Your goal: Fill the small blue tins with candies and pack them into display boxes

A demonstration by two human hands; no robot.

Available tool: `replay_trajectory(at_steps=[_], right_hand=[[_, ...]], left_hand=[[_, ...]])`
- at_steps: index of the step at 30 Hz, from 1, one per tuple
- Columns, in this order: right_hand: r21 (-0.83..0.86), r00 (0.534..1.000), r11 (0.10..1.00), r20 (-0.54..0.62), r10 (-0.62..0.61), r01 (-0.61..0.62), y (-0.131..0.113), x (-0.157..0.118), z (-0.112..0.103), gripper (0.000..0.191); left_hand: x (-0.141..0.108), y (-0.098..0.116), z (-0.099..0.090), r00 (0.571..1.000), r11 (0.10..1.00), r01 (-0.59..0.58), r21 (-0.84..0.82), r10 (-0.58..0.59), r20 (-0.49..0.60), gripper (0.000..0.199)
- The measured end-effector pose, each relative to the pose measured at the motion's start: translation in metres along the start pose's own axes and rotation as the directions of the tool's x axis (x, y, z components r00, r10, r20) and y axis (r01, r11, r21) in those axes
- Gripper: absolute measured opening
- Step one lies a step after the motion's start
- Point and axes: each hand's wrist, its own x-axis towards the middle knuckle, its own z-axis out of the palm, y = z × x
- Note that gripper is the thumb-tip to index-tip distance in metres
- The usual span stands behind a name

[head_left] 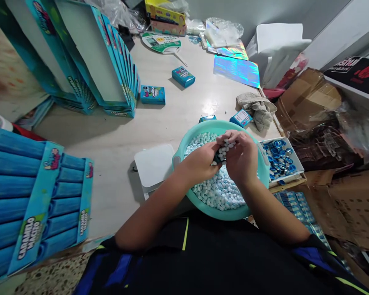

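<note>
A mint-green plastic basin (190, 196) full of small pale candies (221, 192) stands in front of me. Above the candies, my left hand (204, 159) is closed around a small dark tin (217, 158), mostly hidden by my fingers. My right hand (241, 155) is cupped against its open side, with a cluster of candies between the two hands. Beyond the basin's rim lie a blue candy tin (241, 118) and another tin (208, 118), partly hidden by the rim. Farther back are two more blue tins, one (183, 76) tilted in view and one (153, 95) beside the display boxes.
Folded blue display boxes (110, 69) stand at the back left; a filled display (27, 196) is at the near left. A white scale (155, 164) sits left of the basin. On the right are a tray of blue-and-silver pieces (278, 159), a grey cloth (258, 108) and cardboard boxes (310, 98).
</note>
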Motion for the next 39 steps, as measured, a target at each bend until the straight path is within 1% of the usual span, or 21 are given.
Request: replay_trajectory(at_steps=[3,6,8,10,11,13,15,16,18,20,22,24,26,27,29,31,33,34,36,38,39], right_hand=[[-0.040,0.995,0.994,0.015,-0.101,0.102,-0.004,-0.004,0.001,0.028],[-0.082,0.993,0.991,0.068,-0.100,0.105,-0.006,-0.007,0.000,0.036],[-0.114,0.991,0.990,0.110,-0.072,0.084,-0.005,-0.005,-0.002,0.043],[-0.174,0.985,0.980,0.154,-0.072,0.099,-0.004,-0.002,-0.008,0.050],[-0.212,0.982,0.969,0.166,-0.092,0.127,-0.004,0.000,-0.011,0.052],[-0.308,0.975,0.930,0.160,-0.156,0.199,-0.003,0.003,-0.021,0.048],[-0.465,0.968,0.851,0.166,-0.186,0.243,-0.005,0.005,-0.032,0.037],[-0.560,0.965,0.788,0.191,-0.178,0.255,-0.006,0.005,-0.037,0.030],[-0.720,0.955,0.631,0.266,-0.131,0.287,-0.008,0.005,-0.047,0.021],[-0.794,0.939,0.507,0.325,-0.112,0.336,-0.009,0.004,-0.053,0.017],[-0.807,0.928,0.461,0.347,-0.136,0.369,-0.009,0.003,-0.054,0.017],[-0.795,0.922,0.468,0.349,-0.169,0.386,-0.008,0.001,-0.051,0.016],[-0.766,0.921,0.512,0.340,-0.189,0.388,-0.007,-0.001,-0.044,0.016],[-0.742,0.925,0.554,0.331,-0.188,0.378,-0.007,-0.003,-0.040,0.015],[-0.657,0.940,0.681,0.304,-0.152,0.323,-0.007,-0.007,-0.034,0.011],[-0.536,0.960,0.818,0.272,-0.066,0.208,-0.007,-0.009,-0.031,0.012],[-0.423,0.974,0.900,0.225,-0.006,0.103,-0.008,-0.008,-0.033,0.017],[-0.386,0.982,0.918,0.191,-0.012,0.086,-0.007,-0.007,-0.036,0.017],[-0.379,0.989,0.916,0.105,-0.102,0.134,-0.006,-0.002,-0.044,0.015],[-0.469,0.974,0.857,0.044,-0.221,0.216,-0.003,0.004,-0.053,0.012],[-0.526,0.966,0.817,0.035,-0.256,0.236,-0.002,0.006,-0.058,0.012]], left_hand=[[-0.001,0.002,0.003,0.997,0.998,-0.060,-0.014,0.059,-0.048,0.048],[0.002,0.000,0.004,0.997,0.998,-0.054,-0.030,0.052,-0.054,0.040],[0.006,-0.005,0.002,0.999,0.999,-0.028,-0.035,0.028,-0.019,0.032],[0.010,-0.009,-0.001,1.000,0.999,0.018,-0.041,-0.018,0.004,0.023],[0.012,-0.009,-0.002,0.999,0.998,0.044,-0.042,-0.043,0.005,0.022],[0.011,-0.009,-0.004,0.996,0.996,0.086,-0.033,-0.087,-0.013,0.031],[0.009,-0.006,-0.005,0.993,0.993,0.118,-0.011,-0.119,-0.014,0.041],[0.007,-0.004,-0.005,0.991,0.991,0.137,0.005,-0.137,-0.012,0.044],[0.004,-0.002,-0.005,0.984,0.983,0.178,0.042,-0.178,0.003,0.049],[0.002,0.000,-0.004,0.980,0.979,0.192,0.075,-0.195,0.035,0.055],[0.002,0.000,-0.005,0.981,0.979,0.178,0.098,-0.184,0.056,0.055],[0.002,0.001,-0.005,0.985,0.980,0.158,0.117,-0.165,0.051,0.052],[0.003,0.001,-0.006,0.989,0.982,0.136,0.134,-0.142,0.038,0.049],[0.003,0.001,-0.006,0.991,0.983,0.124,0.137,-0.130,0.036,0.046],[0.004,0.001,-0.007,0.993,0.985,0.102,0.137,-0.109,0.045,0.038],[0.004,-0.001,-0.007,0.993,0.987,0.091,0.130,-0.099,0.059,0.028],[0.003,-0.002,-0.008,0.995,0.988,0.074,0.133,-0.082,0.059,0.029],[0.003,-0.003,-0.008,0.996,0.988,0.067,0.141,-0.075,0.055,0.034],[0.003,-0.003,-0.007,0.996,0.984,0.065,0.167,-0.073,0.044,0.048],[0.003,-0.002,-0.006,0.997,0.979,0.070,0.190,-0.076,0.029,0.053],[0.002,0.000,-0.006,0.998,0.979,0.067,0.195,-0.069,0.008,0.053]])
